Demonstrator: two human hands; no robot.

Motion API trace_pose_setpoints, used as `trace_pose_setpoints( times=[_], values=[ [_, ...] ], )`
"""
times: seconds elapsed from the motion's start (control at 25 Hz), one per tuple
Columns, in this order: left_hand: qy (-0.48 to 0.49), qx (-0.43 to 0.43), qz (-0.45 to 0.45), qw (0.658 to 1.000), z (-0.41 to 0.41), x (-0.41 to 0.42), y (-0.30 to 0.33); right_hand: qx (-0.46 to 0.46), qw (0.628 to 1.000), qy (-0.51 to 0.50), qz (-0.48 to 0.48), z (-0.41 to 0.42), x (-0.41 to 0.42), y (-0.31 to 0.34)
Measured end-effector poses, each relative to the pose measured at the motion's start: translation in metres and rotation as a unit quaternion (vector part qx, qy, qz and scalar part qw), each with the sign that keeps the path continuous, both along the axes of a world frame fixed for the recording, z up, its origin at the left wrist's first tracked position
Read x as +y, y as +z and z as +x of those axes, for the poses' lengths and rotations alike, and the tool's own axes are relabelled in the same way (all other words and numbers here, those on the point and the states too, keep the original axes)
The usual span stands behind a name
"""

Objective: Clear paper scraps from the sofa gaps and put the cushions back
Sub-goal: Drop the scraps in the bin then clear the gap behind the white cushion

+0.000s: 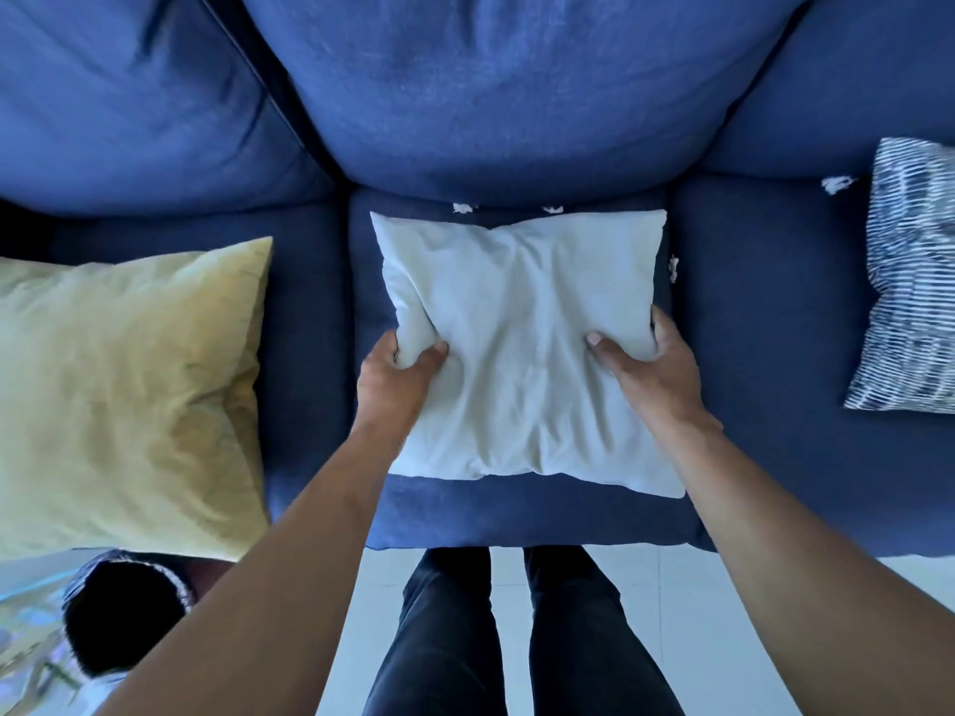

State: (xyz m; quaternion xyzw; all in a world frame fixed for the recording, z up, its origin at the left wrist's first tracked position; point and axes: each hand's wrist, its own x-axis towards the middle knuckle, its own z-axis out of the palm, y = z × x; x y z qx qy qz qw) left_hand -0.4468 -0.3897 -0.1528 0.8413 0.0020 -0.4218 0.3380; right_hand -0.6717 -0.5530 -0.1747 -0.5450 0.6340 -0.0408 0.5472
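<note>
A blue sofa [517, 121] fills most of the view, with three back cushions on top and three seat cushions below them. On the left seat lies a big yellow pillow [124, 395], flat and a little wrinkled, and its near corner reaches over the front edge of the sofa. On the middle seat lies a white pillow [517, 343], smaller than the yellow one, and its far edge is near the gap between the seat and the back. On the right seat, at the edge of the view, lies a pillow with blue and white stripes [909, 276], only partly seen. The person stands in front of the middle seat in dark trousers [517, 638] on a pale tiled floor [672, 612]. The left hand [398, 374] grasps the left side of the white pillow, with the thumb pressed on top and the fingers under the edge. The right hand [651, 369] grasps the right side in the same way, so the cloth folds between both thumbs. Small white paper scraps stay on the sofa: two [462, 207] in the gap behind the white pillow, one [673, 266] in the gap just beside its right edge, and one [837, 184] near the striped pillow, at the back of the right seat.
</note>
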Motion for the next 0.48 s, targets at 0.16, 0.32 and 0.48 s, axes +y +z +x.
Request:
trace_pose_setpoints(
  times=[0.16,0.32,0.48],
  values=[
    [-0.016,0.005,0.064,0.998,-0.013,0.024,-0.014,0.048,0.998,0.036,0.021,-0.014,0.019,-0.003],
    [-0.078,0.0,0.172,0.982,-0.025,0.035,-0.033,0.142,0.983,0.113,0.038,-0.016,0.027,-0.018],
    [-0.134,-0.137,0.124,0.974,-0.022,0.008,-0.029,0.147,0.973,0.148,-0.095,0.004,0.015,-0.014]
  ],
)
